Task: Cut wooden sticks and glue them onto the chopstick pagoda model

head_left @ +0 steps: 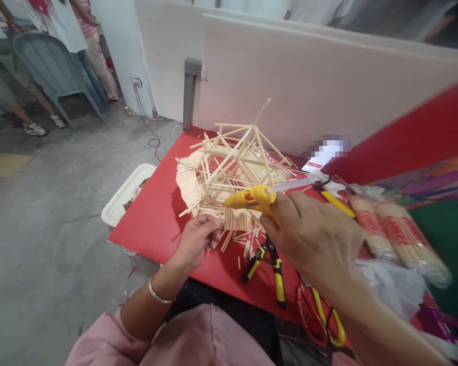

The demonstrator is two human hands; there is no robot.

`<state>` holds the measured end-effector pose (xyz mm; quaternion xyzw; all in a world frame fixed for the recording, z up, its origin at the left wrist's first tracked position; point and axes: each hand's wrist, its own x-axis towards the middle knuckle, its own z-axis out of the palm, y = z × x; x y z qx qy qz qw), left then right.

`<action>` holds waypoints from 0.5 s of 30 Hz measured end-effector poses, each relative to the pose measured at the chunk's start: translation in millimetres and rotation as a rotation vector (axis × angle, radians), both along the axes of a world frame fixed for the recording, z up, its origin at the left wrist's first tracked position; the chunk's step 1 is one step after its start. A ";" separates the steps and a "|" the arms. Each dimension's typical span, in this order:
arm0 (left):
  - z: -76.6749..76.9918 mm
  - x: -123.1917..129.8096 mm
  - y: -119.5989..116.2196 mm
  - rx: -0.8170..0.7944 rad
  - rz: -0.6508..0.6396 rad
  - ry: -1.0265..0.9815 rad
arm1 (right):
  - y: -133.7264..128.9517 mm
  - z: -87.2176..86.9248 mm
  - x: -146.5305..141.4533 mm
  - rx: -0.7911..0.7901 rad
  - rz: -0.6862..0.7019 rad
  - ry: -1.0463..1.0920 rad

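A pavilion-like model of pale wooden sticks (229, 165) stands on the red tabletop (152, 223), with a frame of beams rising to a peak. My right hand (309, 229) is wrapped round a yellow hot glue gun (252, 198), a clear glue stick jutting from its rear. The nozzle points left over the model's near side. My left hand (200, 236) is closed at the model's front left edge, thumb and fingers pinched together; whatever lies between them is too small to make out. Loose cut sticks (229, 239) lie near the fingers.
Black-and-yellow cutters (267, 269) lie at the front, with yellow-handled scissors (328, 320) to their right. Packed stick bundles (400, 234), a plastic bag (393, 284) and a lit phone (326, 155) are on the right. White boards (290, 86) stand behind. People and a grey chair (55, 66) are far left.
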<state>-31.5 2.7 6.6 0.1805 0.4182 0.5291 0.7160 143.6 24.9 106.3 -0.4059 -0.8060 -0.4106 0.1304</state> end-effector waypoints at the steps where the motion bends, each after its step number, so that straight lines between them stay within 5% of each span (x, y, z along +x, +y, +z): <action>1: -0.2 0.1 -0.1 -0.001 0.001 0.001 | 0.0 -0.4 0.7 -0.004 -0.001 -0.002; 15: -1.6 0.1 -0.4 -0.003 0.022 0.014 | 1.3 -2.5 0.5 -0.035 0.004 0.022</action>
